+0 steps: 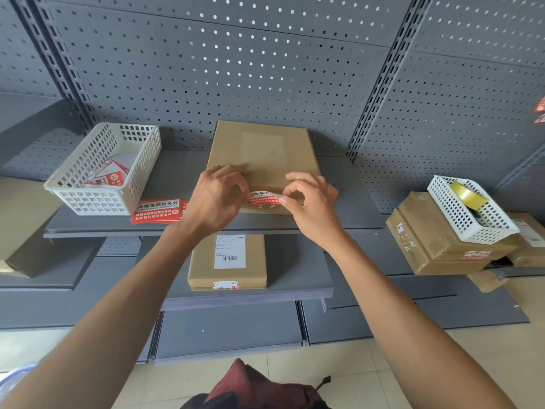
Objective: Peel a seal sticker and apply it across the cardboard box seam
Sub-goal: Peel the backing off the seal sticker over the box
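Note:
A flat cardboard box point(262, 152) lies on the upper grey shelf point(348, 214), its near edge toward me. A red seal sticker point(264, 199) with white print is stretched over that near edge. My left hand point(216, 199) pinches its left end and my right hand point(312, 202) pinches its right end between thumb and forefinger. The sticker's ends are hidden by my fingers. Whether it is stuck down on the box I cannot tell.
A pile of red seal stickers point(159, 211) lies left of the box beside a white basket point(103, 169) holding used backing sheets. A labelled box point(228, 261) sits on the lower shelf. At right, a white basket with a tape roll point(469, 208) rests on stacked boxes point(436, 240).

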Demonstrator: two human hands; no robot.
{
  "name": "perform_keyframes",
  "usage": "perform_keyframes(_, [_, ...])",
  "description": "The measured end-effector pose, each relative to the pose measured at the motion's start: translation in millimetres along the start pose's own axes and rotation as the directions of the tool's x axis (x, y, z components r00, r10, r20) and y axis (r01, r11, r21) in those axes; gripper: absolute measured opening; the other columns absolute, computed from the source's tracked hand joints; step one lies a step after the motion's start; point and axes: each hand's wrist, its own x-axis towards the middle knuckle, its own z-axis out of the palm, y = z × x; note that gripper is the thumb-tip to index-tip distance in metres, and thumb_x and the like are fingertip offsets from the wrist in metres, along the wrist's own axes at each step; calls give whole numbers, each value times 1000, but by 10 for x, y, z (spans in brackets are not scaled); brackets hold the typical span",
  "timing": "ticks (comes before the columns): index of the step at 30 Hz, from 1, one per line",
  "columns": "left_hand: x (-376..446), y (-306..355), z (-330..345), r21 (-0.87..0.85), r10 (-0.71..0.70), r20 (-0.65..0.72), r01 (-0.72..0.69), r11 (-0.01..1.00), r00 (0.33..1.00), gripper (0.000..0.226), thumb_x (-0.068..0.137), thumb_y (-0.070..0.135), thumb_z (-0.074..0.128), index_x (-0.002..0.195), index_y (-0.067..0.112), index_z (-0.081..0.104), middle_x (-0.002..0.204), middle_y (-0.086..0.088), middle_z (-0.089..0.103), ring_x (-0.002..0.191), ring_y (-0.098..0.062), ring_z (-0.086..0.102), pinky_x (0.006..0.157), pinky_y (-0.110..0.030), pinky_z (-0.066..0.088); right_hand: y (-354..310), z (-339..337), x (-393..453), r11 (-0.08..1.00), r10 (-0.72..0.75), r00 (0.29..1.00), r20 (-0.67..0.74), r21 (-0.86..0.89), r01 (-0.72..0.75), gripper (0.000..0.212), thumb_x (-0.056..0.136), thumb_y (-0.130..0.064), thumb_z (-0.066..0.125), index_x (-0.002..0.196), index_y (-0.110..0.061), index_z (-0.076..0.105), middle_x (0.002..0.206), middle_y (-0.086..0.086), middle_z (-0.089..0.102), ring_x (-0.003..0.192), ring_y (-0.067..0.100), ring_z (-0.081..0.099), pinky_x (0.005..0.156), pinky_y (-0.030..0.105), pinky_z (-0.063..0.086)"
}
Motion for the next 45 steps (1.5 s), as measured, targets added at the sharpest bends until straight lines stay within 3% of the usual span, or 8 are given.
perform_keyframes(6, [-5, 1, -35, 5, 25, 35, -25, 1000, 999, 9, 82, 27, 70, 81, 18, 70, 132, -5, 66, 122, -20, 58, 106, -50, 42, 27, -2, -24, 1000, -20, 999, 25, -9, 20, 5, 87, -28, 69, 84, -26, 65, 135, -13, 57, 129, 11, 39, 104, 33, 15])
perform_keyframes(13, [-23, -3, -71, 29, 63, 67, -65, 997, 996, 4, 78, 22, 68, 80, 20, 71, 133, -5, 65, 119, -19, 55, 104, -47, 43, 40, -39, -69, 999, -47, 998, 45, 12, 46, 7, 85, -22, 71, 83, -27, 67, 140, -12, 55, 132, 11, 37, 111, 40, 17])
perform_keyframes(17, [-31, 24, -100, 32, 53, 91, -56, 998, 994, 11, 78, 15, 78, 77, 23, 70, 136, -5, 62, 122, -18, 49, 107, -45, 39, 42, -51, -102, 997, -71, 996, 52, 23, 70, 4, 83, -25, 71, 82, -28, 68, 141, -11, 54, 134, 13, 37, 112, 42, 17])
perform_keyframes(23, [-35, 23, -123, 12, 59, 109, -61, 998, 992, 5, 79, 28, 72, 76, 25, 69, 137, -2, 61, 126, -19, 51, 109, -45, 37, 49, -39, -106, 997, -76, 996, 53, 23, 75, 4, 81, -26, 71, 81, -27, 67, 141, -11, 55, 136, 15, 38, 113, 46, 18])
perform_keyframes(30, [-32, 7, -99, -13, 78, 80, -78, 997, 994, 14, 79, 36, 67, 74, 23, 70, 135, -3, 62, 124, -14, 48, 107, -42, 37, 41, -42, -106, 997, -75, 995, 63, 37, 73, 2, 79, -29, 68, 80, -29, 66, 141, -10, 55, 138, 15, 38, 114, 47, 16])
perform_keyframes(36, [-43, -33, -84, -16, 98, 106, -97, 995, 989, 6, 77, 23, 71, 73, 27, 68, 138, -1, 60, 129, -19, 53, 110, -52, 36, 39, -67, -163, 994, -96, 991, 88, 58, 91, 5, 78, -27, 71, 77, -29, 67, 144, -11, 54, 142, 10, 34, 118, 51, 13])
perform_keyframes(41, [-31, -50, -111, -72, 91, 135, -82, 994, 987, 8, 74, 27, 73, 71, 31, 68, 138, 2, 60, 134, -16, 50, 112, -51, 33, 21, -139, -169, 995, -72, 981, 180, 85, 58, 19, 82, -26, 79, 75, -33, 63, 151, -10, 48, 149, 6, 25, 123, 50, 0])
perform_keyframes(45, [-9, -25, -128, -108, 59, 116, -47, 993, 991, 5, 76, 31, 74, 75, 27, 70, 136, 2, 62, 132, -15, 52, 113, -48, 34, 0, -176, -146, 994, -34, 986, 165, 110, 16, 15, 84, -25, 77, 76, -30, 65, 148, -13, 51, 147, 4, 27, 123, 49, 5])
